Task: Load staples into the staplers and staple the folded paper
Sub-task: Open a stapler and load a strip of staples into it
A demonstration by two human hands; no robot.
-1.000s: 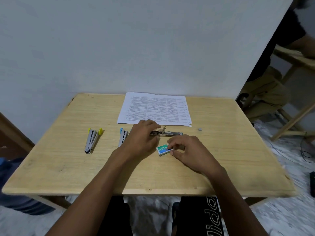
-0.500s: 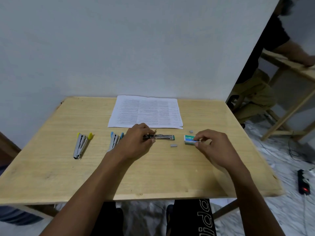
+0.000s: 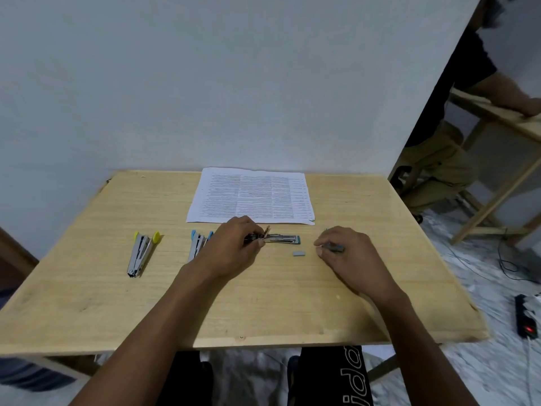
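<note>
Left hand (image 3: 234, 253): fingers curled round open stapler (image 3: 282, 238). Right hand (image 3: 354, 259): pinches apparent staples (image 3: 335, 247). Risk: tilted staples could snap or miss the channel.

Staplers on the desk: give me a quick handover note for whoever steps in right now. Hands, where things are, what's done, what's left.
Left hand grips the rear of the green-tipped stapler, which lies opened out on the table.
Right hand pinches a small grey strip, probably staples. A loose strip lies between the hands.
The yellow stapler and blue stapler lie to the left, and the paper is at the far edge.
Done: one stapler opened.
Left: seat the staples, close it, load the other two, staple the paper.
</note>
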